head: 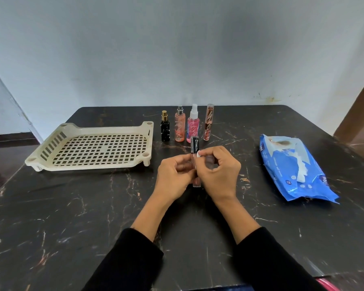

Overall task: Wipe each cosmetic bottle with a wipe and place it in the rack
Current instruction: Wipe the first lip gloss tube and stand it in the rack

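While the rack [93, 151] waits empty on the left, the left hand [172, 177] grips a slim tube [194, 162] upright above the counter [72, 217], steadying it as the right hand [218, 175] pinches a wipe [199, 153] against it; four bottles [187, 124] queue beyond.

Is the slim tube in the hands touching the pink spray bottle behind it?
Cannot tell. In the head view the slim tube overlaps the pink spray bottle, so any gap in depth is hidden.

1. Both hands hold a slim clear tube [195, 162] upright over the bench [72, 217]; the left hand [172, 177] grips it.
2. The right hand [218, 171] pinches a white wipe [199, 153] against it.
3. Four bottles [180, 124] stand beyond; the rack [93, 152] lies left, the wipes pack [296, 169] right.
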